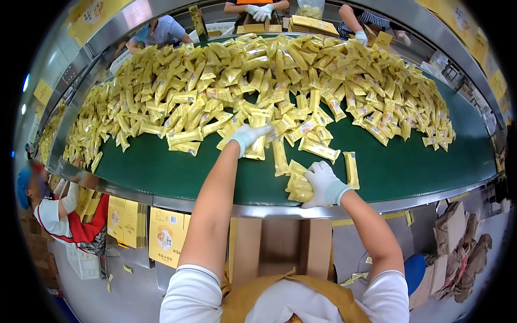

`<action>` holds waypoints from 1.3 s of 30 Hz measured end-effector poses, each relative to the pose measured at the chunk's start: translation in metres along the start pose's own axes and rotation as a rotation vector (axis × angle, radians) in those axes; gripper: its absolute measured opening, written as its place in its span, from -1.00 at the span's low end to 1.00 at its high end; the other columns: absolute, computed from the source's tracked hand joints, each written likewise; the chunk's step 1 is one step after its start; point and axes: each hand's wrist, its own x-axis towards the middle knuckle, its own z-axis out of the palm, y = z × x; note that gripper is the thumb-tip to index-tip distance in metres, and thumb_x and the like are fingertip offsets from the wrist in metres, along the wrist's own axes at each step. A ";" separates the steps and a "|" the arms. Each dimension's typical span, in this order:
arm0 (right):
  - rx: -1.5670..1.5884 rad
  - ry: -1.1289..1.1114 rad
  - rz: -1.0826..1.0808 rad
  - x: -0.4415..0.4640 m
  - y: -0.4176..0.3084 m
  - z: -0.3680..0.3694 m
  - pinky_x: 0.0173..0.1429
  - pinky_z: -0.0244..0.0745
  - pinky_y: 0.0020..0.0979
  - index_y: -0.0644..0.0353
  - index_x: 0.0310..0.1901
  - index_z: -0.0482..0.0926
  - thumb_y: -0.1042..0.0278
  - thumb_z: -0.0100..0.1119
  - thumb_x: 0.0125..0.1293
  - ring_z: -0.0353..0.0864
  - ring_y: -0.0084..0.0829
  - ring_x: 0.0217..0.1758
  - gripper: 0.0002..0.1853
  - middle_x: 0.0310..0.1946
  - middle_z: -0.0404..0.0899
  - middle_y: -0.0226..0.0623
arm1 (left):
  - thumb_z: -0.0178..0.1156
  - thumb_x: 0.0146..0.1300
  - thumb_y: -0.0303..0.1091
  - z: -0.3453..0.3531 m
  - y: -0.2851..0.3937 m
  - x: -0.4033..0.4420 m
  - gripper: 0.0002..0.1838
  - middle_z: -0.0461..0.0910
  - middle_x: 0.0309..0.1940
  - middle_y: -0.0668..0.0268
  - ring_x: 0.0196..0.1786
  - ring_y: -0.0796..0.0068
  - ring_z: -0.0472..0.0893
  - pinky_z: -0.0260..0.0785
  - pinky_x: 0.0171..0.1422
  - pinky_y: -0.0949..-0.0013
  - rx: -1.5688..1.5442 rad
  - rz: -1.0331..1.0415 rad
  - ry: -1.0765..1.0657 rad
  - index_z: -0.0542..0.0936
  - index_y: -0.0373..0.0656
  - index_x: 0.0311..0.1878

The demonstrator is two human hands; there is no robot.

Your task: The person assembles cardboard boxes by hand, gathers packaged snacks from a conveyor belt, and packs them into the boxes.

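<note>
A wide heap of yellow snack packets [186, 116] lies on the green conveyor belt [401, 167]. My left hand [250, 135], in a white glove, reaches over the near edge of the heap. Its thumb is stretched out to the right and it touches packets there; part of its fingers is hidden. Closer to the belt's front edge, my right hand [324, 184], gloved as well, closes around a small bunch of yellow packets [299, 184]. A single packet [351, 169] lies just right of that hand, and another packet [280, 156] lies between both hands.
Below the belt's metal edge [388, 206] stands an open cardboard box [247, 250]. Printed yellow cartons [168, 237] stand at the left, near a person in a red apron [97, 220]. Several co-workers are across the belt, one with gloved hands [260, 12] together. Brown sacks [458, 258] lie right.
</note>
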 end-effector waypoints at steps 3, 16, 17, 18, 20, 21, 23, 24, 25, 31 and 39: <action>0.082 0.089 -0.081 -0.021 0.018 0.018 0.40 0.32 -0.13 0.27 0.11 0.55 -0.28 0.52 -0.23 0.40 0.08 0.26 -0.07 0.17 0.40 0.11 | 0.51 -0.19 0.39 0.003 -0.020 0.019 0.16 0.59 0.22 -0.06 0.23 0.15 0.62 0.44 0.32 0.21 0.095 0.109 0.009 0.50 -0.43 0.30; -0.044 0.292 0.182 -0.044 0.009 0.034 0.28 0.34 -0.11 0.22 0.29 0.40 -0.31 0.48 -0.11 0.43 0.02 0.12 0.01 0.06 0.43 0.00 | 0.43 -0.12 0.42 0.024 -0.075 -0.128 0.16 0.37 0.27 0.03 0.32 0.07 0.39 0.18 0.43 0.10 1.223 0.502 0.230 0.33 -0.19 0.44; -0.104 0.320 0.179 -0.043 0.005 0.037 0.27 0.34 -0.11 0.21 0.37 0.35 -0.31 0.47 -0.10 0.44 0.01 0.12 0.06 0.06 0.43 0.00 | 0.43 -0.11 0.40 0.025 -0.079 -0.127 0.20 0.36 0.29 0.02 0.33 0.05 0.39 0.19 0.43 0.09 1.212 0.461 0.238 0.26 -0.19 0.48; -0.127 0.284 0.224 -0.043 0.001 0.039 0.25 0.35 -0.11 0.21 0.43 0.25 -0.33 0.46 -0.09 0.44 0.00 0.12 0.13 0.07 0.43 0.00 | 0.44 -0.10 0.39 0.027 -0.077 -0.128 0.23 0.35 0.32 0.00 0.34 0.04 0.39 0.19 0.44 0.07 1.200 0.420 0.246 0.19 -0.20 0.52; -0.178 0.220 0.309 -0.039 -0.004 0.035 0.22 0.35 -0.11 0.20 0.56 0.06 -0.35 0.44 -0.07 0.45 -0.02 0.12 0.26 0.10 0.43 0.01 | 0.43 -0.09 0.40 0.029 -0.070 -0.130 0.32 0.36 0.31 0.00 0.35 0.04 0.39 0.21 0.42 0.08 1.173 0.354 0.225 0.06 -0.21 0.58; -0.120 0.043 0.392 -0.036 -0.014 0.015 0.22 0.42 -0.09 0.24 0.61 -0.11 -0.34 0.46 -0.06 0.51 0.03 0.14 0.36 0.13 0.46 0.10 | 0.42 -0.09 0.41 0.027 -0.066 -0.128 0.36 0.39 0.28 0.01 0.34 0.06 0.40 0.22 0.41 0.09 1.160 0.329 0.196 0.00 -0.23 0.61; 0.137 0.097 0.469 -0.036 -0.011 0.007 0.27 0.44 -0.10 0.29 0.59 -0.08 -0.29 0.50 -0.06 0.52 0.09 0.18 0.35 0.16 0.47 0.19 | 0.42 -0.09 0.40 0.025 -0.068 -0.129 0.42 0.44 0.24 0.02 0.35 0.06 0.41 0.22 0.42 0.10 1.118 0.302 0.170 -0.11 -0.24 0.64; 0.268 0.123 0.504 -0.038 -0.007 0.005 0.29 0.45 -0.10 0.31 0.58 -0.07 -0.27 0.52 -0.06 0.53 0.12 0.21 0.34 0.17 0.48 0.23 | 0.42 -0.09 0.40 0.023 -0.074 -0.128 0.42 0.43 0.24 0.02 0.35 0.06 0.41 0.22 0.43 0.09 1.078 0.324 0.188 -0.10 -0.24 0.63; 0.508 0.293 0.432 -0.044 -0.001 0.007 0.40 0.41 -0.15 0.37 0.57 -0.07 -0.14 0.58 -0.08 0.51 0.16 0.30 0.34 0.20 0.47 0.32 | 0.43 -0.10 0.39 0.020 -0.079 -0.129 0.42 0.43 0.25 0.01 0.36 0.05 0.41 0.22 0.43 0.09 1.037 0.347 0.206 -0.10 -0.25 0.63; 0.345 0.463 -0.100 -0.110 -0.069 -0.082 0.20 0.45 -0.09 0.47 0.44 0.16 0.00 0.58 -0.16 0.54 0.10 0.05 0.18 0.00 0.53 0.08 | 0.65 -0.23 -0.17 -0.012 -0.127 -0.127 0.42 0.40 0.30 -0.10 0.31 0.00 0.48 0.35 0.42 0.11 0.102 0.712 0.233 -0.09 -0.39 0.60; -0.376 -0.339 -0.297 -0.080 -0.172 0.001 0.06 0.37 -0.18 0.24 0.44 0.28 -0.05 0.50 -0.06 0.60 -0.20 0.02 0.03 -0.06 0.58 -0.17 | 0.54 -0.06 0.04 0.020 -0.060 -0.238 0.15 0.43 0.31 0.11 0.23 0.27 0.56 0.44 0.35 0.21 -0.762 0.641 -0.595 0.16 -0.21 0.53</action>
